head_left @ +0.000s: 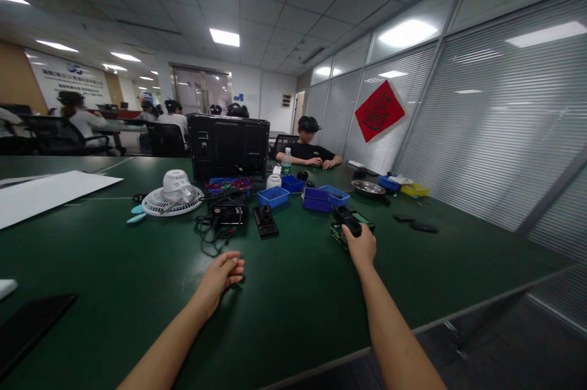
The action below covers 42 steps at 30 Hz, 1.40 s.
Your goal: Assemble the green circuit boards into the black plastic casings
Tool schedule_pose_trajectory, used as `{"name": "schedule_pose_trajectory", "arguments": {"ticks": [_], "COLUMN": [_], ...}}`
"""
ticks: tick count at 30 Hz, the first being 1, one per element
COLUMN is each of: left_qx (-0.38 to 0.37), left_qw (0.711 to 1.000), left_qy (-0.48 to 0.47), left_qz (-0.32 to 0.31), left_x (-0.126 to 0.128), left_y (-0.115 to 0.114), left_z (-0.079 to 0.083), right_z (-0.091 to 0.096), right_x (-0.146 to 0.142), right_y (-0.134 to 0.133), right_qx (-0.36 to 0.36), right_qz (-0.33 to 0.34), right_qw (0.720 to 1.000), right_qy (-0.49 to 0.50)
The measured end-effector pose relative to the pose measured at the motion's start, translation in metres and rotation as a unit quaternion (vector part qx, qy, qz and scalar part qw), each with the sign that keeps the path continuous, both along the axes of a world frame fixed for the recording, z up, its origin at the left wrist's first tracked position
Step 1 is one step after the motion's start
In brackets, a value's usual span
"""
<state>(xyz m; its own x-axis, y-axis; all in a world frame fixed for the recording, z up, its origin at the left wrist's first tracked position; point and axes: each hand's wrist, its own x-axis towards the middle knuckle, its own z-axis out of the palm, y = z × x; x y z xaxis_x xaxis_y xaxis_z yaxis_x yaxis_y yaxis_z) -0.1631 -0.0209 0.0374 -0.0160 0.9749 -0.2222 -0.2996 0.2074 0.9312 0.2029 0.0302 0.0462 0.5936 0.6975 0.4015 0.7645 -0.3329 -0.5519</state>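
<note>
My right hand [362, 244] is closed around a dark handheld object [347, 220], whose exact kind I cannot make out. It is held over a stack of green circuit boards [338, 236] on the table, and whether it touches them is unclear. My left hand [221, 277] rests on or just above the green tabletop, its fingers loosely curled and a little apart, with nothing visible in them. Beyond it lies a small black device with a raised round part [266, 223].
Behind my hands stand blue bins [274, 196], a white fan part [173, 199], a black box with cables [228, 211], an upright black panel [229, 148] and a metal bowl [368, 188]. Flat black pieces [424, 227] lie right. A person [312, 148] sits across the table.
</note>
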Motion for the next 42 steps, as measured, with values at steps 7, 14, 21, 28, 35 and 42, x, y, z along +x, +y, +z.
{"name": "schedule_pose_trajectory", "arguments": {"ticks": [7,14,21,28,35,42], "left_qx": [-0.002,0.006,0.002,-0.009,-0.003,-0.001], "left_qw": [1.000,1.000,1.000,1.000,1.000,1.000], "left_qy": [0.004,0.006,-0.004,0.003,0.011,0.015], "left_qz": [0.000,-0.009,-0.011,-0.009,-0.008,-0.012], "left_x": [0.000,0.000,0.000,0.000,0.001,-0.001], "left_y": [0.000,-0.001,0.000,-0.001,-0.001,0.000], "left_z": [0.000,-0.001,-0.001,0.000,0.000,-0.001], "right_z": [0.001,0.002,0.009,-0.002,-0.014,-0.010], "right_x": [-0.037,-0.066,-0.059,-0.006,-0.006,0.003], "right_y": [-0.013,-0.023,-0.035,-0.016,-0.004,-0.004], "right_qx": [0.032,-0.085,-0.031,-0.081,-0.199,-0.101], "right_qz": [0.215,0.349,0.355,0.017,0.053,0.027], "right_qw": [0.960,0.889,0.902,0.983,0.966,0.993], "right_qy": [-0.175,-0.283,-0.244,-0.165,-0.156,0.062]}}
